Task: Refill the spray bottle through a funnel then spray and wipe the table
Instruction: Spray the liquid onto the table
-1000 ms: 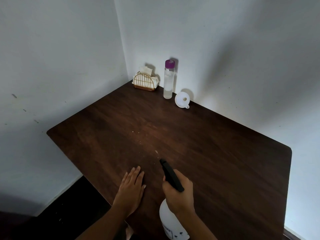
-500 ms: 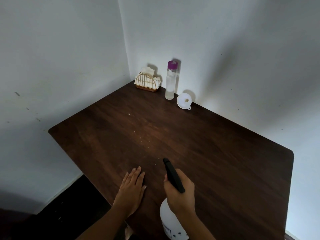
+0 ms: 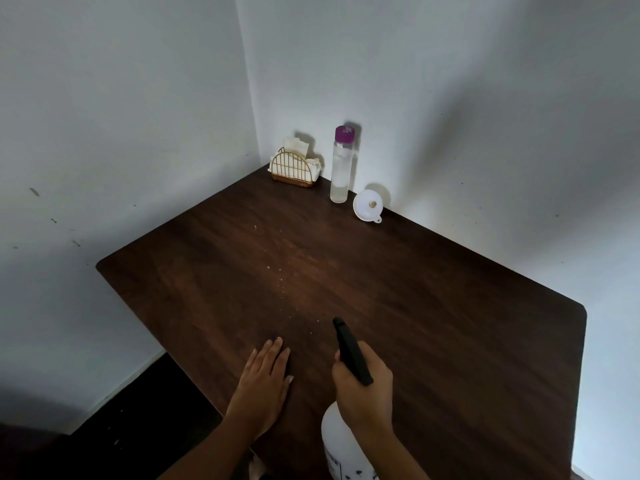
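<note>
A dark table (image 3: 433, 306) fills a white corner, droplets (image 3: 281, 282) at centre. Lower frame: left hand (image 3: 265, 382) flat, fingers spread; right hand (image 3: 363, 393) grips the sprayer (image 3: 349, 351).

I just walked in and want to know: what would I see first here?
First, the right hand holding a white spray bottle near the front of the dark table, with the left hand flat beside it. Then droplets mid-table, and a purple-capped bottle, funnel and napkin holder in the far corner.

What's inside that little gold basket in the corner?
White folded napkins or tissues stick up out of the gold wire holder. Its wires and base hide their lower parts, so how many are inside cannot be seen.
</note>
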A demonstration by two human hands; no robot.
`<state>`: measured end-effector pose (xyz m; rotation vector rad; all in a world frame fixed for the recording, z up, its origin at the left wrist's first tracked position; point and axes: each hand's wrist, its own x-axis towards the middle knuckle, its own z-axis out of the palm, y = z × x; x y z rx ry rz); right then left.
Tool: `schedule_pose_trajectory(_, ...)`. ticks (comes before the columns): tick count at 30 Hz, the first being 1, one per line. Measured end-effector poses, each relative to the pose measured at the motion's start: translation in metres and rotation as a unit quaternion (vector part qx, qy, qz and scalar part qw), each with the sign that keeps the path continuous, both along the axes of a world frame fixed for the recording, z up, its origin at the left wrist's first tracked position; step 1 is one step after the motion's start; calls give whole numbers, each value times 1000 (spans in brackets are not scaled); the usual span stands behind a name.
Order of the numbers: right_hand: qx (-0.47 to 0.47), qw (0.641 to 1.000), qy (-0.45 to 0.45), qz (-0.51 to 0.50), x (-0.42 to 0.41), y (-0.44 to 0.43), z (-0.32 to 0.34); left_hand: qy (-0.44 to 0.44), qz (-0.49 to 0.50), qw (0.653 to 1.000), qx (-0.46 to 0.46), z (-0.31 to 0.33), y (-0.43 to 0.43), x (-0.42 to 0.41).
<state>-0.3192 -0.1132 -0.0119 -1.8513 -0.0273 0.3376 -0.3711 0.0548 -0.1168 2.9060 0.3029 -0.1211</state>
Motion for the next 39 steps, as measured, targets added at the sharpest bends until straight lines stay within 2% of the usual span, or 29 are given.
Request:
schedule_pose_trajectory(15,-27,999,-13,25,-6,1,5,-3,0,1000,-10,0,-1,1)
schedule_pose_trajectory(26,-33,999,-8,16,-8,-7,4,-12,5,1000,8,-2,-6,-1)
schedule_pose_trajectory(29,-38,999,-15,16,-8,-11,5,9,26,999,26,-4,-23,-4)
schedule_pose_trajectory(32,-35,999,-7,8,-9,-22,7,49,-28,998,21,1,-48,-6)
schedule_pose_trajectory(36,-33,999,16,-15,-13,-46,8,42,-141,989,33,7,-80,-13)
schedule_pose_trajectory(39,-19,998,34,-58,-18,-71,7,45,-166,983,60,10,-96,-15)
